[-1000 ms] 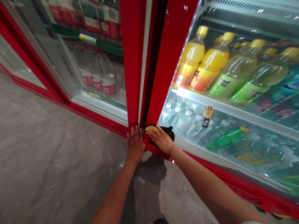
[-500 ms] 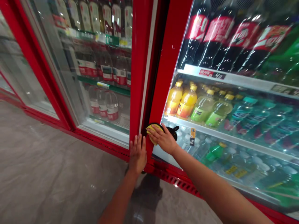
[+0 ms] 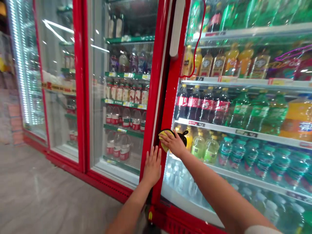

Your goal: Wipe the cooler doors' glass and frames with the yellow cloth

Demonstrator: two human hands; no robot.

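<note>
My right hand (image 3: 175, 145) presses a yellow and black cleaning cloth (image 3: 183, 138) with a small black loop against the red door frame (image 3: 172, 94) of the right-hand drinks fridge. Its fingers lie over the yellow side, and the cloth's black end sticks out past the hand over the glass. Lower and to the left, my left hand (image 3: 152, 167) rests flat with fingers stretched out on the red edge (image 3: 156, 81) of the neighbouring fridge. Nothing shows in that hand. A narrow dark gap runs between the two fridges.
Behind the right glass, shelves hold cola bottles (image 3: 207, 104), blue-capped bottles (image 3: 237, 151) and others. A white door handle (image 3: 177, 29) and a red cord (image 3: 200, 39) are above my hands. More red-framed fridges (image 3: 80, 81) line the left, over a grey floor (image 3: 48, 191).
The view has tilted up, bringing upper shelves and the handle into sight. My right hand with the cloth and my left hand have moved somewhat higher along the red frames.
</note>
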